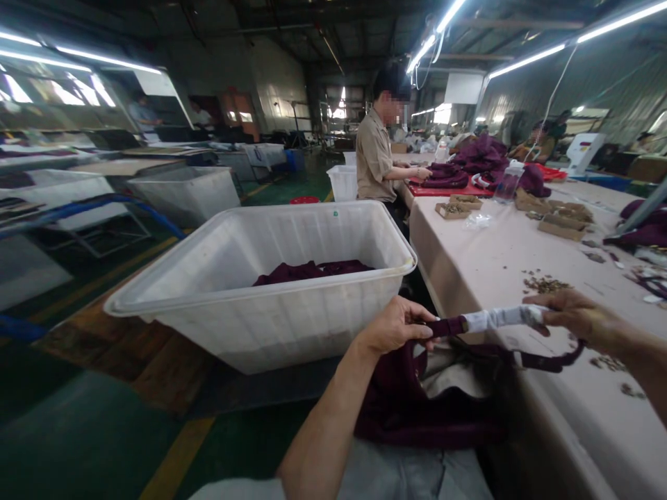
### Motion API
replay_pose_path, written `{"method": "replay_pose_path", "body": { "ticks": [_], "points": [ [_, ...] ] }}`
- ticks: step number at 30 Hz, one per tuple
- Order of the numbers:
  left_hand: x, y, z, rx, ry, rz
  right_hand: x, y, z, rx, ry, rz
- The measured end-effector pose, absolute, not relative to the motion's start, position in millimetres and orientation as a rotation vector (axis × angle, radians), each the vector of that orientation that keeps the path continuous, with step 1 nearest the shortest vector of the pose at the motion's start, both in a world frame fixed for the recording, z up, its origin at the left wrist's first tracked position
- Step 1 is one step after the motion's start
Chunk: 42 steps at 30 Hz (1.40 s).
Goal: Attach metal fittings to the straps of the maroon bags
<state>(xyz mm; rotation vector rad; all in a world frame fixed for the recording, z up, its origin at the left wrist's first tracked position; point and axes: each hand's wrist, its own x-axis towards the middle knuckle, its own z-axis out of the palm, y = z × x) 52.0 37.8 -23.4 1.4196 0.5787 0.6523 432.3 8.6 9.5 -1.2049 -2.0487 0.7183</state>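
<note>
A maroon garment [417,403] lies in my lap, with a strap stretched taut between my hands. My left hand [393,325] pinches the maroon end of the strap. My right hand [570,314] is closed on the other end, where a white wrapped section [500,318] covers the strap. A loose maroon loop [552,361] hangs below my right hand onto the table's edge.
A big white plastic bin [250,278] holding maroon cloth stands left of the long pink table [500,257]. Small metal bits [545,283] and cardboard trays [458,206] lie on the table. A person in a beige shirt [376,156] works farther along it, beside piles of maroon garments [482,154].
</note>
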Motion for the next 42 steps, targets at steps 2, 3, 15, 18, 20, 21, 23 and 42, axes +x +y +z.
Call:
{"method": "replay_pose_path", "body": {
  "ticks": [2, 3, 15, 18, 20, 21, 23, 42],
  "points": [
    [45.6, 36.6, -17.2, 1.352, 0.535, 0.641, 436.5, 12.8, 0.7, -1.157, -2.078, 1.270],
    [43.1, 35.5, -13.9, 1.325, 0.520, 0.644, 435.6, 14.5, -5.3, -1.105, -2.039, 1.475],
    [68.8, 42.4, 29.7, 1.131, 0.298, 0.648, 361.4, -3.3, -64.4, -0.976, -1.340, 1.717],
    [73.3, 45.6, 20.9, 1.039, 0.284, 0.659, 360.0, -10.1, -67.7, -1.001, -1.343, 1.554],
    [73.5, 46.3, 14.0, 0.984, 0.285, 0.672, 358.6, -12.7, -73.1, -0.984, -1.345, 1.477],
    [73.1, 47.1, 11.2, 0.976, 0.293, 0.679, 357.9, -12.0, -77.3, -0.956, -1.351, 1.458],
    [71.6, 48.7, 7.8, 0.972, 0.316, 0.711, 356.6, -7.6, -87.5, -0.895, -1.373, 1.436],
    [82.2, -7.1, 35.2, 0.975, 0.404, 0.901, 342.8, -9.9, -113.9, -1.041, -1.427, 1.256]
  ]
}}
